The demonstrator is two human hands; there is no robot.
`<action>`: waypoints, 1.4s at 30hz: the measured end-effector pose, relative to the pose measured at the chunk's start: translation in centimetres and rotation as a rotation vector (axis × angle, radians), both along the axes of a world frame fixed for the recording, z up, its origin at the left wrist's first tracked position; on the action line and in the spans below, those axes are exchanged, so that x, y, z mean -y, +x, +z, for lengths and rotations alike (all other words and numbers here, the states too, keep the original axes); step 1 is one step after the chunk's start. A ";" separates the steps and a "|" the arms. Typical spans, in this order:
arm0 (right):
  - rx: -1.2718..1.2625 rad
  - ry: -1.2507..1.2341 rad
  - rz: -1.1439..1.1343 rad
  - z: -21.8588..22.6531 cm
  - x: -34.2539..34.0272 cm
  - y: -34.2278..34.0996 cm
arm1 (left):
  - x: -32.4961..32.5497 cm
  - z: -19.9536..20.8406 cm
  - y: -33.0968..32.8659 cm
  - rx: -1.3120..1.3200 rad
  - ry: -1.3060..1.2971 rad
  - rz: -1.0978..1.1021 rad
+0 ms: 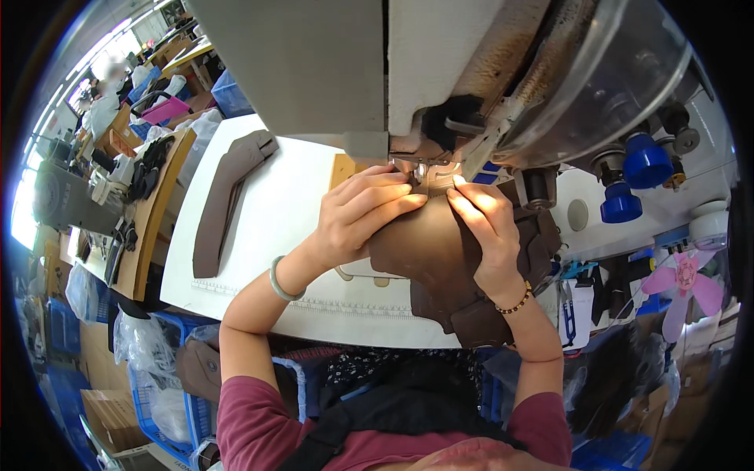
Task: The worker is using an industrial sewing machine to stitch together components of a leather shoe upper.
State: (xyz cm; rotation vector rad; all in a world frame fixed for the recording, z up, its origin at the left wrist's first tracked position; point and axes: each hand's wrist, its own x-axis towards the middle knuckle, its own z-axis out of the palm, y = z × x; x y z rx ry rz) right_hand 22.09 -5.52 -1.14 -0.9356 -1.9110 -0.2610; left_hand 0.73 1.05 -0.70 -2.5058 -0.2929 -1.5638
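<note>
Near edge: maroon sleeves (255,420), bare forearms reaching up and inward; pale bangle (281,279) on the left wrist, beaded bracelet (514,301) on the right. Both hands are narrow and occupied: left hand (363,207) holds the left side of a brown piece (422,242) under bunched fingertips, right hand (492,221) holds its right side between thumb and fingers. The piece lies between the hands, its upper end at the sewing machine's needle area (422,171), its body spreading back toward the wearer and a little right. That line, needle to wearer, looks the one that matters; the hands flank it, left fingertips a shade nearer the needle. More brown pieces (481,323) lie below and under the right forearm; overlap and glare hide where the held one ends. Around them, a white tabletop (302,184), ruler markings (353,308) along its near side. Left on it, well apart from the left hand, a folded brown strip (224,208), long axis running away from the wearer, bent at the far end. Off right, a pink fan (685,284). Farther left, a wood-edged bench (161,212); beyond, a blurred person (104,98).
</note>
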 end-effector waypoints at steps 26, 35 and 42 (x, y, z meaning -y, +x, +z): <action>-0.029 -0.021 0.012 -0.7 -1.1 0.5 | 0.3 0.5 0.1 -0.056 -0.063 0.045; -0.072 -0.094 0.019 -1.0 -0.9 0.4 | -0.3 0.2 0.1 -0.062 -0.035 0.062; 0.003 0.026 0.000 -0.6 -1.3 0.5 | -0.3 -0.1 0.1 -0.014 -0.059 0.028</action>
